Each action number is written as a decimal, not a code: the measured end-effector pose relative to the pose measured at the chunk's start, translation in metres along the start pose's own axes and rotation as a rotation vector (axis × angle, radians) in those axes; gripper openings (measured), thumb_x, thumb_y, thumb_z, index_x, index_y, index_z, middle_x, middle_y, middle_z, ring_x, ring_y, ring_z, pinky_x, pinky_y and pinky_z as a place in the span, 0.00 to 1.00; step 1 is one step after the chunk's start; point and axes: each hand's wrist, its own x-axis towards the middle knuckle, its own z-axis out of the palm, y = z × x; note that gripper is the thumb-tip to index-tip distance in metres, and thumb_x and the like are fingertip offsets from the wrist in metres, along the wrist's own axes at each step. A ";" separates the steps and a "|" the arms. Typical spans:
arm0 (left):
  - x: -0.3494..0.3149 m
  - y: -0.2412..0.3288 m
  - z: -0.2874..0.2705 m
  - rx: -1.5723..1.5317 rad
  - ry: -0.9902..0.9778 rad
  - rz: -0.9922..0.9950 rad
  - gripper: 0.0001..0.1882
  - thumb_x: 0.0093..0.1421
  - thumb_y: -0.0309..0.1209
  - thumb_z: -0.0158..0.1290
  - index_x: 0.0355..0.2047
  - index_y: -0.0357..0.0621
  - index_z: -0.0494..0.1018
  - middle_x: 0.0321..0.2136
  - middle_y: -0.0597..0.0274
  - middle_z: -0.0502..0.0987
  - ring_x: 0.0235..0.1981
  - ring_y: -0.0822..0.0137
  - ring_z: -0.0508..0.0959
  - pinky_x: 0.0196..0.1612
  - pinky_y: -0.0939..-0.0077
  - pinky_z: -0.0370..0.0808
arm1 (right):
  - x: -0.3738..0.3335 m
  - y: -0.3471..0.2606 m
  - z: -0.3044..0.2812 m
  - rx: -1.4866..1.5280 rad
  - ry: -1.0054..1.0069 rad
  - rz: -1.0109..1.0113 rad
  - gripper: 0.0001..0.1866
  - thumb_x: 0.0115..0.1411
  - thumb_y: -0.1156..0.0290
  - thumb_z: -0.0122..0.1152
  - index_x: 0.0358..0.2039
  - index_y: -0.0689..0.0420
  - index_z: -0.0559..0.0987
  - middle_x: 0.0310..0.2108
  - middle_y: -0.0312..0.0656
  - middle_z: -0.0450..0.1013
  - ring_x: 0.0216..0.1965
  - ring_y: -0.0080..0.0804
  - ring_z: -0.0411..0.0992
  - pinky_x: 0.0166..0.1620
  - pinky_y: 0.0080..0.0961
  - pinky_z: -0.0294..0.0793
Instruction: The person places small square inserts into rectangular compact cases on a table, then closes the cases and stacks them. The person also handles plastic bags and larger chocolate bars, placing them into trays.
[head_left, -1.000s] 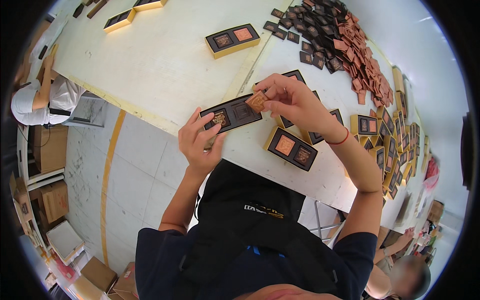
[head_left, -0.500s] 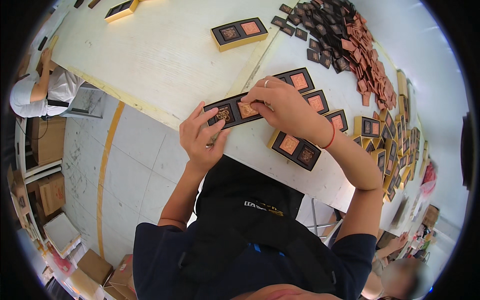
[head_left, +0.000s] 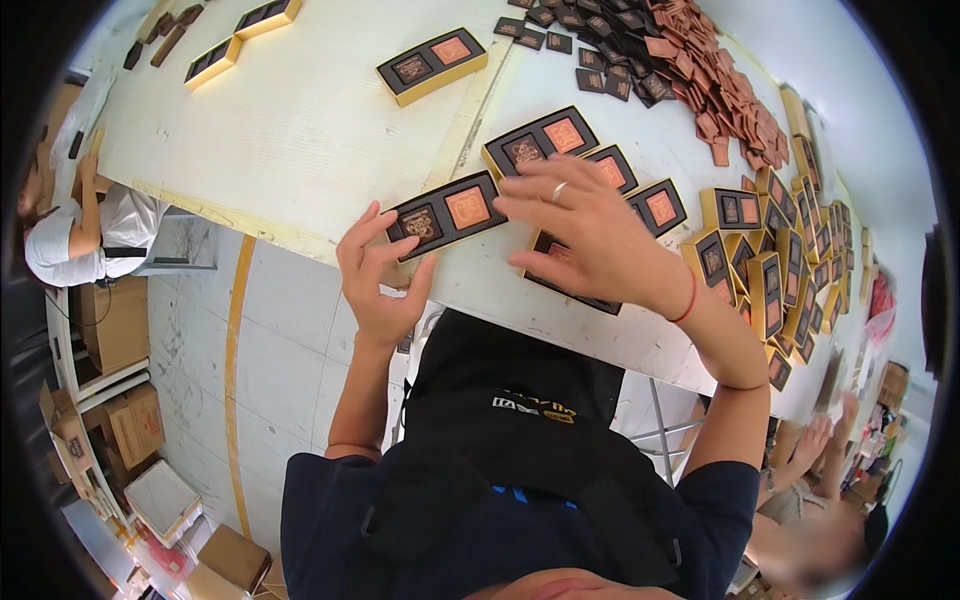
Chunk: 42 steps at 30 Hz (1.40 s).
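A shallow two-compartment box (head_left: 455,238), black inside with gold sides, lies at the table's near edge. In its left compartment is a dark embossed square (head_left: 423,226), in its right one a copper-coloured square (head_left: 467,207). My left hand (head_left: 385,290) holds the box's left end, fingertips over the rim. Just past the right end hovers my right hand (head_left: 600,235), fingers spread and holding nothing. It partly hides several similar boxes, including one behind it (head_left: 540,140) and one with a copper square (head_left: 660,208).
Loose dark squares (head_left: 590,58) and copper squares (head_left: 715,90) are heaped at the far right. Filled boxes (head_left: 767,290) crowd the right side. Another filled box (head_left: 432,65) lies farther back. Co-workers sit at the left (head_left: 120,230) and lower right (head_left: 810,530).
My right hand has let go of the copper square and moved right, its fingers spreading. The square now lies flat in its compartment. My left hand stays at the box's end.
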 end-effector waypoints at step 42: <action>0.222 0.109 0.118 0.041 -0.745 0.237 0.42 0.50 0.28 0.60 0.67 0.48 0.57 0.56 0.53 0.73 0.53 0.55 0.76 0.55 0.64 0.72 | -0.159 0.070 -0.134 -0.218 0.156 0.422 0.29 0.40 0.68 0.72 0.42 0.63 0.72 0.40 0.52 0.72 0.46 0.53 0.71 0.47 0.43 0.72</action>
